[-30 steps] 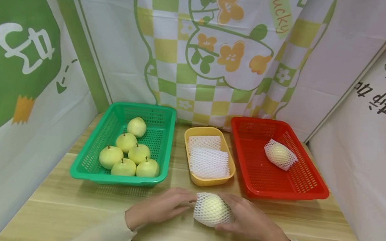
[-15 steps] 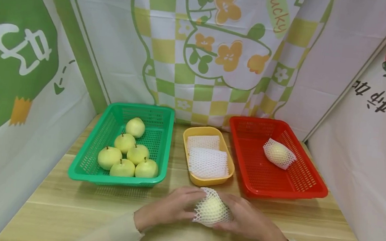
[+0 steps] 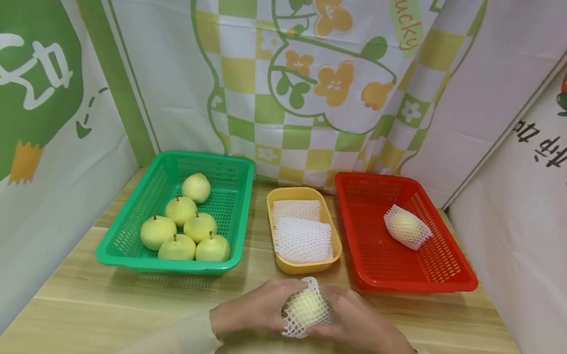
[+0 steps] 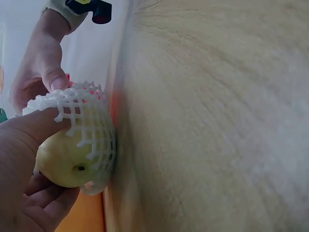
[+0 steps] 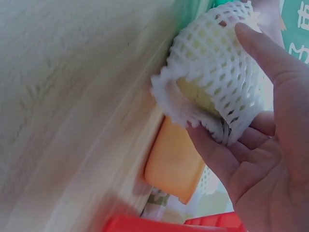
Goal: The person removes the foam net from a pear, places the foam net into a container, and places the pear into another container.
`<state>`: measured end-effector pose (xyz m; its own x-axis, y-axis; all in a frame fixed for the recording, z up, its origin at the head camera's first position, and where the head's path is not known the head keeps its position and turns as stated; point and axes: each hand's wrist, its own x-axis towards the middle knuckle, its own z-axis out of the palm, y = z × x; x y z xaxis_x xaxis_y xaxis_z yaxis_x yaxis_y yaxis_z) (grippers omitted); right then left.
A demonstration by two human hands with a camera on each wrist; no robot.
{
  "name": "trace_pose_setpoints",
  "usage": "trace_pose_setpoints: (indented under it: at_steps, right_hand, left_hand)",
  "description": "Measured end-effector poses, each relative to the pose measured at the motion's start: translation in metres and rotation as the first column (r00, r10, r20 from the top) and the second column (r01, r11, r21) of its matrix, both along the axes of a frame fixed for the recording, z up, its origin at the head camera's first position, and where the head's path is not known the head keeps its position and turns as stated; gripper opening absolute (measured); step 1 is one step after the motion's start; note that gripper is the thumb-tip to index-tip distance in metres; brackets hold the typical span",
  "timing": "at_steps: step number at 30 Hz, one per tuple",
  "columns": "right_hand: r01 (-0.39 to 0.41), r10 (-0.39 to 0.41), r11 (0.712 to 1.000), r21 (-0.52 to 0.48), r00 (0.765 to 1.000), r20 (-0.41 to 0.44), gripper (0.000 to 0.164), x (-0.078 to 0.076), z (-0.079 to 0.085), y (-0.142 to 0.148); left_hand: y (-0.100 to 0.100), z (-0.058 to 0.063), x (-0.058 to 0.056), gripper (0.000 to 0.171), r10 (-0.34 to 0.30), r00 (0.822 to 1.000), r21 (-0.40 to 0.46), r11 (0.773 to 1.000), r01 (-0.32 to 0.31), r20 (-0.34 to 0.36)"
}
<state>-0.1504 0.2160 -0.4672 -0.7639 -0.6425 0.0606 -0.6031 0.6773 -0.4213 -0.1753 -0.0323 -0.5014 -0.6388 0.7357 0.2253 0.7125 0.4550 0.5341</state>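
Observation:
Between both hands, just above the table in front of the yellow tray, is a pear (image 4: 65, 159) partly covered by a white foam net sleeve (image 3: 308, 308). My left hand (image 3: 264, 306) grips it from the left, its thumb tucked under the net's edge in the left wrist view. On that side the pear's bare end shows. From the right my right hand (image 3: 357, 323) holds the netted pear, thumb on the mesh (image 5: 212, 63) and fingers curled beneath. The net's loose rim stands away from the pear in the right wrist view.
A green basket (image 3: 169, 265) with several bare pears (image 3: 181, 211) stands at the left. The yellow tray (image 3: 306, 268) in the middle holds flat foam nets (image 3: 303, 239). At the right, a red basket (image 3: 418, 284) contains one netted pear (image 3: 407, 228). Printed cloth (image 3: 291, 88) hangs behind.
My left hand has moved right, from the net's left edge to a grip round the pear. The net's upper edge now stands up in a point. My right hand stays on the pear.

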Motion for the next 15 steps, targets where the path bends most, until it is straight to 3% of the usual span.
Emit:
trace_pose_setpoints:
  at_steps: [7,11,15]
  right_hand:
    - [-0.058,0.060,0.997,-0.043,0.997,0.039,0.044,-0.003,0.006,0.004]
    - [-0.126,0.122,0.990,-0.067,0.991,-0.056,0.018,-0.005,0.007,0.005]
    - [-0.178,0.168,0.981,-0.076,0.977,-0.130,0.012,-0.008,0.009,0.006]
  left_hand:
    - [-0.014,0.005,0.005,0.082,0.040,0.999,-0.008,0.999,-0.040,0.003]
    - [-0.023,0.010,0.008,0.080,0.043,0.999,0.002,0.999,-0.043,-0.017]
    - [-0.035,0.014,0.011,0.080,0.051,0.999,0.006,0.999,-0.051,0.003]
